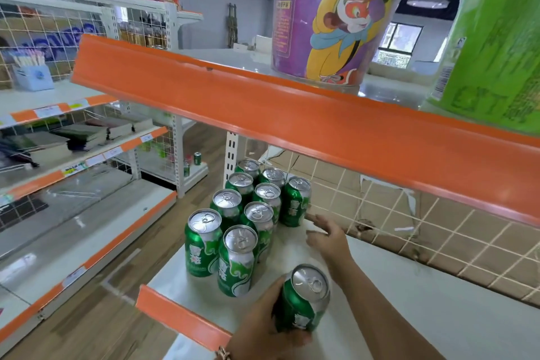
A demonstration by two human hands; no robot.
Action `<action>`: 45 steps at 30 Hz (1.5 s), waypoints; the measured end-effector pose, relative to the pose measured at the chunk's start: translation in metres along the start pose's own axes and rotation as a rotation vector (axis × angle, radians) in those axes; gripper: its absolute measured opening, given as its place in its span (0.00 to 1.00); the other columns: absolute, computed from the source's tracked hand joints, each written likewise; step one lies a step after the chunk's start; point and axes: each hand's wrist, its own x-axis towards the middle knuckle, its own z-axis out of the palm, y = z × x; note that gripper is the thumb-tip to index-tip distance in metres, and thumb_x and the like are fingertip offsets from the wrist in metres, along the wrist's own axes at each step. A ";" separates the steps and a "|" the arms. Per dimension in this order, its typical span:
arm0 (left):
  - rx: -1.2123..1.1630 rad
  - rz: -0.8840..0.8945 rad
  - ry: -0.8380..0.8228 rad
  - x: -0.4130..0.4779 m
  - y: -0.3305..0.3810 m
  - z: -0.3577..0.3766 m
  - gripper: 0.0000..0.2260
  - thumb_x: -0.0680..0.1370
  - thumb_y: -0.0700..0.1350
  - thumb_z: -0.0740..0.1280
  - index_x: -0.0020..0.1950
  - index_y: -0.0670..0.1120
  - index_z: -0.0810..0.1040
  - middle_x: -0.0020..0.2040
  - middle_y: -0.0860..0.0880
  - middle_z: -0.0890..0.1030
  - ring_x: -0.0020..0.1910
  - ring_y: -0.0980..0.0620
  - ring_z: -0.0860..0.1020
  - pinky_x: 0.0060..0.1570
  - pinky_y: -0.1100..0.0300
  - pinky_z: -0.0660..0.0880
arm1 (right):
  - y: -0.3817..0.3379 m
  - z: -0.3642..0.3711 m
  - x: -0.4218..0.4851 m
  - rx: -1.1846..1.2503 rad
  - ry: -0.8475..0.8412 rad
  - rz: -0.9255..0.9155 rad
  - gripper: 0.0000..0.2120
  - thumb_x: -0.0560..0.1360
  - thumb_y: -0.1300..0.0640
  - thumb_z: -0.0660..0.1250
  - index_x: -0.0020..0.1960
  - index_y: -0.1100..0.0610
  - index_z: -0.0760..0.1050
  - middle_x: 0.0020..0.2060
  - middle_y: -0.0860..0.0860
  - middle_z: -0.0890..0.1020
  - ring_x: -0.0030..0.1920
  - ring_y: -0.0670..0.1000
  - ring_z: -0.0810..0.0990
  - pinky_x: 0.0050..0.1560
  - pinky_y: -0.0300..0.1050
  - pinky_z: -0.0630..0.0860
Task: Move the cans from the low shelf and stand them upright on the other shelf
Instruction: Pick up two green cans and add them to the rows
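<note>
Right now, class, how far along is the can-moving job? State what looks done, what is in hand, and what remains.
Done: nine green cans stand upright in a cluster on the white shelf. In hand: the left hand grips a tenth can, tilted, not yet set down; the right hand reaches open beside the cluster. Left: at least two cans remain on a low shelf across the aisle.

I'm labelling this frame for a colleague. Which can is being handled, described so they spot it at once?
On the white shelf below the orange rail, find the block of green cans. The handled can sits nearer, apart, tilted, gripped by the left hand.
</note>
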 end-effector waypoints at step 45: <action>0.572 0.022 -0.068 0.003 0.011 0.005 0.28 0.78 0.53 0.62 0.75 0.47 0.57 0.70 0.52 0.67 0.69 0.58 0.66 0.61 0.75 0.57 | 0.000 0.003 -0.057 -0.378 0.082 -0.088 0.49 0.68 0.41 0.73 0.77 0.55 0.50 0.75 0.55 0.59 0.75 0.55 0.55 0.73 0.51 0.56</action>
